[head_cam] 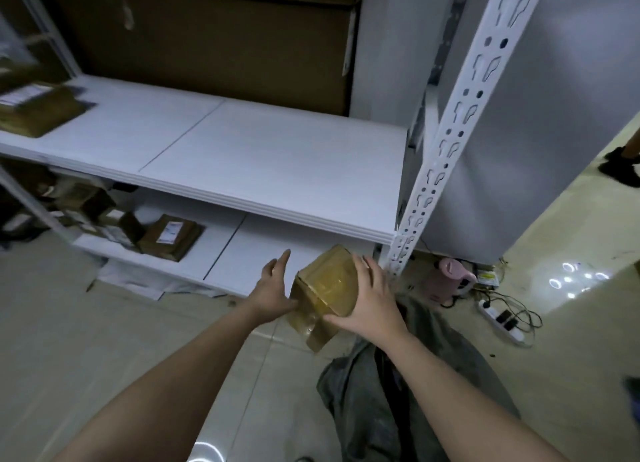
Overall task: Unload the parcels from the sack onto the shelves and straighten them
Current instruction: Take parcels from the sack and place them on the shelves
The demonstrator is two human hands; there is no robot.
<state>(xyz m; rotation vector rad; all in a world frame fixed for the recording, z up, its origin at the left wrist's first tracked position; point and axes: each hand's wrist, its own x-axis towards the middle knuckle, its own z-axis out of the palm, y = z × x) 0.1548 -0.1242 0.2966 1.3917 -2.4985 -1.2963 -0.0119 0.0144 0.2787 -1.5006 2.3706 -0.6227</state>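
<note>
Step in hand: carrying one taped cardboard parcel (325,288) from the grey sack (398,392) on the floor toward the white metal rack.
Parcel: held in the air just in front of the lower shelf (263,253), tilted on one corner, its loose tape flap hanging below.
Right hand (370,302): wrapped over the parcel's right side, thumb under the near edge; it seems to bear most of the weight.
Left hand (273,288): fingers straight and relaxed, the palm against the parcel's left face, steadying rather than gripping.
Shelves: the upper shelf (277,156) has one labelled parcel (34,111) at its far left; the lower one has a cluster of parcels (138,229) to the left.
Doing it well: I'd level the box before setting it down, land it flat on the bare board to the right of the cluster, then square its edge with the shelf front.
Watch for: the corner post (450,142) close by the right hand, and that dangling tape catching on the shelf lip.
</note>
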